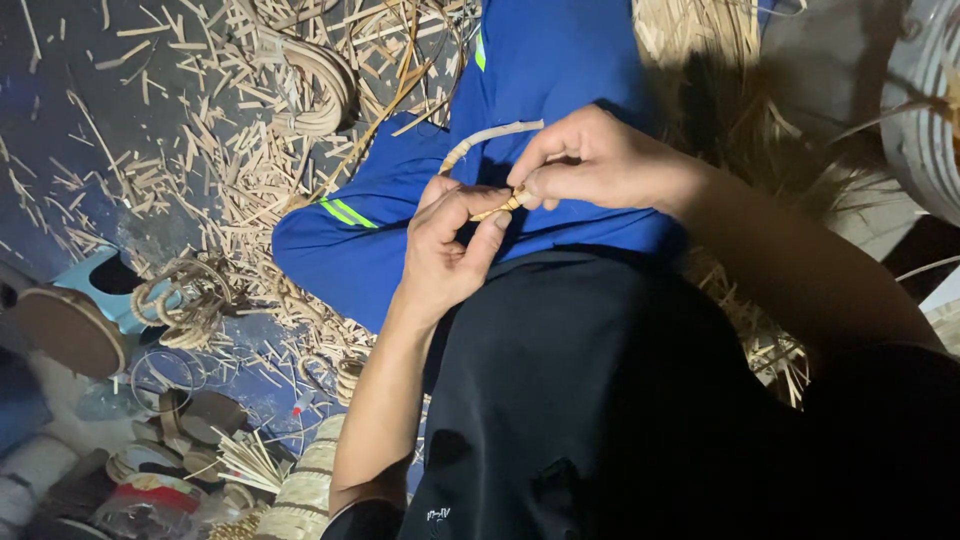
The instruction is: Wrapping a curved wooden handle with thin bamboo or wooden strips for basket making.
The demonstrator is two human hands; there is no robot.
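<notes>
Fingers [500,215] of both hands pinch rattan strip [487,135] | cane offcuts [240,170] litter floor

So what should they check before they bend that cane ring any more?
1. Both hands on the cane ring: ok; left hand and right hand pinch it where the ends meet.
2. Join wrapped tight: cannot tell, fingers cover it.
3. Ring resting over the blue trouser leg: ok.
4. Floor free of cane scraps: not ok, they lie everywhere.
5. Finished rings out of the way: ok, on the floor to the left.
</notes>
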